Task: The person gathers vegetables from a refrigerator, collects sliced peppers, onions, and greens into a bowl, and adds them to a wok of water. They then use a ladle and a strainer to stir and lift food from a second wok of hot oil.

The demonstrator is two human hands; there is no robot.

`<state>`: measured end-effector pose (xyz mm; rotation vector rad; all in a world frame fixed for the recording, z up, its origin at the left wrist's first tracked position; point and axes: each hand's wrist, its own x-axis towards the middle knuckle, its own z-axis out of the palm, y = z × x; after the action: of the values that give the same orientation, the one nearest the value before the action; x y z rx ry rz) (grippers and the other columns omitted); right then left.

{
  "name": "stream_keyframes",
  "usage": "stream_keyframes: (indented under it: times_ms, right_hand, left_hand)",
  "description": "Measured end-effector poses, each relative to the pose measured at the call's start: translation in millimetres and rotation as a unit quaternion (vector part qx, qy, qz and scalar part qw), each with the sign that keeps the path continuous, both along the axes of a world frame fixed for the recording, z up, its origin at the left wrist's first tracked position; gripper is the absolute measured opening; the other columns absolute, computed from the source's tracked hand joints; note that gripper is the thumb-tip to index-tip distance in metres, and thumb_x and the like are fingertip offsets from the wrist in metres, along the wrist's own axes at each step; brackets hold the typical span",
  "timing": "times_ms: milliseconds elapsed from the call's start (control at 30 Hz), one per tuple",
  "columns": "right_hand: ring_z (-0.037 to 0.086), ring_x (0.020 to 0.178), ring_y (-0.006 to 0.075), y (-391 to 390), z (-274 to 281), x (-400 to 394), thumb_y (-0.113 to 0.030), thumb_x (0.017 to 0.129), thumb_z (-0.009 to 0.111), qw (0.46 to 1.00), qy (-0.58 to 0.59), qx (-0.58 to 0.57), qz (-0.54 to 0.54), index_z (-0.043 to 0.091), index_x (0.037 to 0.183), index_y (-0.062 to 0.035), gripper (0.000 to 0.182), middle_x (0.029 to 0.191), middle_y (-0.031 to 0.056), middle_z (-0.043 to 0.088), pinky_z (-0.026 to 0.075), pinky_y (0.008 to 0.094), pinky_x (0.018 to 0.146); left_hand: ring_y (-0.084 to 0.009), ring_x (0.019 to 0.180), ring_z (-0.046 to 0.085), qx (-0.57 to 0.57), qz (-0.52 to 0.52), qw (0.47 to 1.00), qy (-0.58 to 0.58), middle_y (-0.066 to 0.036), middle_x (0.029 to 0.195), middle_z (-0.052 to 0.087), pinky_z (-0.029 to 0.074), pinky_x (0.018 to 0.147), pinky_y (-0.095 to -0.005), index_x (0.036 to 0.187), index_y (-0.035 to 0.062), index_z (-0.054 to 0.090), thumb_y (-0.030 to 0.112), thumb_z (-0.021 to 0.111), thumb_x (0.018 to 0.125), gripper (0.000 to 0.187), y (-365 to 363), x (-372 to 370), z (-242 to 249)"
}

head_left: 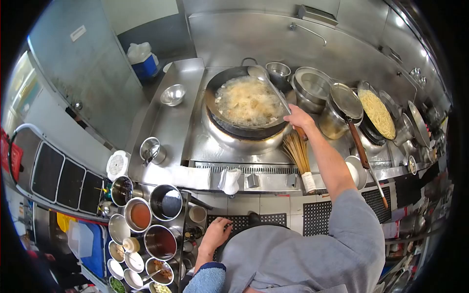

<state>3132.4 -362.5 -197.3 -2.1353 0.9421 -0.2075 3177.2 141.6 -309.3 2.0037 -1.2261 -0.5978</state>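
My right hand is closed round the handle of a metal ladle, whose bowl rests near the back rim of a large wok. Pale pieces of food bubble in foaming oil inside the wok. Below my right hand, a bamboo brush leans at the stove's front edge. My left hand hangs low near my body, beside the rack of sauce pots, its fingers curled; whether it holds anything is hidden.
Sauce pots and small bowls crowd the lower left. Right of the wok stand stacked pots, a strainer and a pan of noodles. White cloths lie along the stove's front. A metal bowl sits on the left counter.
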Motion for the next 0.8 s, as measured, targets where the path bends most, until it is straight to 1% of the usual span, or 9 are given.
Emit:
stream_keyframes:
  times_ms: [100,133,267,367,467,567,700,767,800]
  right_hand:
    - [0.050,0.043,0.0155,6,-1,10,-0.010,0.082,0.065,0.999,0.027,-0.008,0.021,0.050,0.113,0.0014,0.037,0.062,0.0075,0.053,0.041,0.0322,0.041]
    - [0.050,0.043,0.0153,12,3,11,-0.010,0.081,0.065,0.999,0.033,-0.005,0.024,0.050,0.112,0.0011,0.036,0.062,0.0072,0.053,0.041,0.0321,0.041]
    - [0.048,0.042,0.0138,18,9,16,-0.008,0.082,0.064,0.997,0.036,0.037,0.060,0.050,0.110,0.0002,0.033,0.062,0.0057,0.051,0.040,0.0305,0.040]
    - [0.047,0.043,0.0126,20,12,16,-0.007,0.082,0.063,0.993,0.070,0.024,0.093,0.048,0.119,-0.0002,0.041,0.064,0.0054,0.051,0.040,0.0296,0.039]
    - [0.047,0.045,0.0119,45,35,10,-0.006,0.083,0.061,0.990,0.067,0.034,0.118,0.042,0.131,-0.0016,0.052,0.066,0.0054,0.051,0.040,0.0291,0.039]
    - [0.047,0.045,0.0119,58,56,-1,-0.007,0.082,0.061,0.983,0.115,-0.010,0.141,0.035,0.138,-0.0033,0.062,0.070,0.0061,0.052,0.040,0.0297,0.039]
    - [0.064,0.086,0.0353,70,74,-22,-0.008,0.080,0.063,0.948,0.173,-0.202,0.177,0.035,0.138,-0.0042,0.065,0.096,0.0230,0.064,0.052,0.0417,0.075]
    - [0.059,0.100,0.0403,85,82,-31,-0.007,0.080,0.061,0.934,0.197,-0.258,0.149,0.034,0.138,-0.0029,0.065,0.105,0.0279,0.061,0.048,0.0447,0.085]
    - [0.061,0.095,0.0397,91,82,-38,-0.006,0.080,0.058,0.926,0.189,-0.292,0.144,0.032,0.138,-0.0017,0.064,0.103,0.0277,0.062,0.049,0.0449,0.082]
  left_hand:
    - [-0.0362,0.089,0.060,-0.008,0.007,0.999,0.046,-0.016,0.094,0.062,0.050,0.078,-0.0419,0.093,0.0025,0.064,0.008,0.064,0.081,0.014,1,1,4]
    - [-0.0358,0.087,0.060,-0.034,0.002,0.999,0.016,-0.016,0.092,0.062,0.050,0.076,-0.0416,0.093,0.0024,0.063,0.007,0.063,0.081,0.012,1,2,3]
    - [-0.0349,0.088,0.062,-0.049,0.001,0.998,0.030,-0.016,0.093,0.063,0.051,0.076,-0.0391,0.093,0.0001,0.064,0.005,0.063,0.082,0.012,2,4,17]
    - [-0.0354,0.087,0.061,-0.062,-0.011,0.997,0.037,-0.017,0.093,0.062,0.050,0.075,-0.0397,0.092,0.0003,0.063,0.005,0.062,0.082,0.011,6,5,18]
    - [-0.0359,0.084,0.061,-0.075,-0.034,0.996,0.026,-0.017,0.091,0.062,0.050,0.073,-0.0404,0.091,0.0004,0.063,0.005,0.062,0.082,0.010,8,10,13]
    - [-0.0359,0.084,0.061,-0.077,-0.042,0.996,0.027,-0.017,0.092,0.062,0.050,0.074,-0.0408,0.092,0.0006,0.063,0.006,0.062,0.082,0.011,11,14,18]
    - [-0.0367,0.086,0.060,-0.067,-0.053,0.996,0.037,-0.017,0.094,0.061,0.050,0.076,-0.0416,0.094,0.0012,0.063,0.006,0.062,0.082,0.013,16,20,17]
    - [-0.0360,0.088,0.061,-0.056,-0.072,0.995,0.045,-0.017,0.095,0.062,0.050,0.077,-0.0404,0.094,0.0010,0.063,0.005,0.061,0.082,0.013,17,22,18]
    - [-0.0351,0.088,0.062,-0.055,-0.080,0.994,0.046,-0.016,0.096,0.062,0.050,0.077,-0.0395,0.095,0.0010,0.063,0.005,0.061,0.082,0.013,18,23,22]
